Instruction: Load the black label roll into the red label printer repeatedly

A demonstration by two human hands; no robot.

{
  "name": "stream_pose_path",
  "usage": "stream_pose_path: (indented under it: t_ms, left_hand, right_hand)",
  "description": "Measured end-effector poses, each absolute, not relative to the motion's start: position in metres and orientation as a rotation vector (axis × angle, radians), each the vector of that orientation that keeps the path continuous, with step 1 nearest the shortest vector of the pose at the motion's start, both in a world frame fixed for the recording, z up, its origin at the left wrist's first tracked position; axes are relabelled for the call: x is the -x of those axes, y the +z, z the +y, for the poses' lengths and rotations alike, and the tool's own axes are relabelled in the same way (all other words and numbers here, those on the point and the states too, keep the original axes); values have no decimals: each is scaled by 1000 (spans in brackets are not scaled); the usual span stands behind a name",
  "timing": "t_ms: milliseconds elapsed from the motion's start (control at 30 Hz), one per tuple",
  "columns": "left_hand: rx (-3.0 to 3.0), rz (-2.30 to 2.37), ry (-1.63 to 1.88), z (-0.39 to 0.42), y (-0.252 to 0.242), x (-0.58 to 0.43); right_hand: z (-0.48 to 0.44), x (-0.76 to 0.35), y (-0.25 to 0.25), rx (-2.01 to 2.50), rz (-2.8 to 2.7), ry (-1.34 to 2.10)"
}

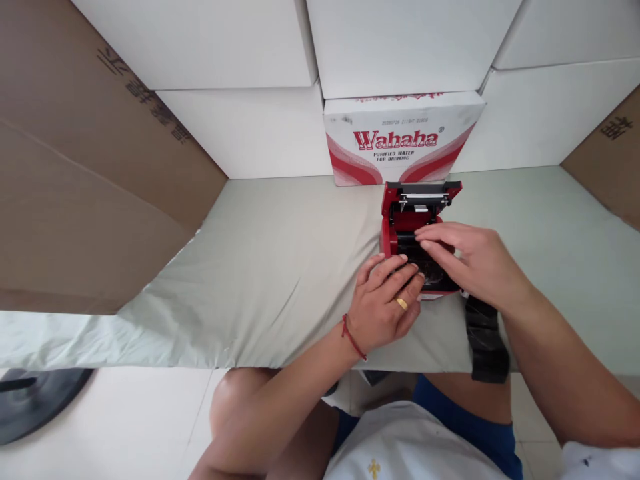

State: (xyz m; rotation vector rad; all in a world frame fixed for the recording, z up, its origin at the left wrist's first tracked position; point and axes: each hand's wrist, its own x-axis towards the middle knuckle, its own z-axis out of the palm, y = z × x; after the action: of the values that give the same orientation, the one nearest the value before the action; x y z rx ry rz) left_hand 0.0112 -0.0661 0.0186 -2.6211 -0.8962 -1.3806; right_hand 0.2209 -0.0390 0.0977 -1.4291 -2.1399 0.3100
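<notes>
A red and black label printer (386, 230) stands on the cloth with its lid (423, 189) raised. Dark, shiny black ribbon (407, 248) lies across its inside. My left hand (387, 300), with a gold ring and a red string bracelet, rests over the printer's front left part, its fingers spread and slightly bent. From the right, my right hand (470, 257) reaches into the opening. Its thumb and index finger come together at the black ribbon, pinching there; the other fingers are partly hidden.
A crumpled black strip (485, 340) hangs over the table's front edge beside my right forearm. Behind the printer stands a Wahaha water carton (400, 143), with white boxes (240, 133) around it. Brown cardboard (100, 173) walls the left side and more cardboard (613, 153) the right.
</notes>
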Motion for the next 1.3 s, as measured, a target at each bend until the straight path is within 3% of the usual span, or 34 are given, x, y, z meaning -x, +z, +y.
stream_pose_path:
  t_ms: [167,367,533,667,800,967,1300]
  left_hand:
    - [2578,-892,-1359,-70,14,-10]
    - [2595,-808,-1362,-76,13,-19]
    - [2656,-874,-1311,-82,12,-24]
    - [2588,-904,-1297,-82,15,-30]
    - [2502,-910,-1315,-81,17,-37]
    - [2538,-912,-1274,-81,17,-37]
    - [2506,-869,-1233,-77,16,-30]
  right_hand:
    - [-94,-248,83,1060,-2255,189]
    - [-111,-261,57,1089,-2257,146]
    - [-109,-263,66,1099,-2248,229]
    - [-85,-264,88,1174,-2064,341]
    - [-25,-257,106,1324,-1783,150]
    - [27,-242,107,1383,-1874,130]
    - [-54,-248,88,1278,-2030,259]
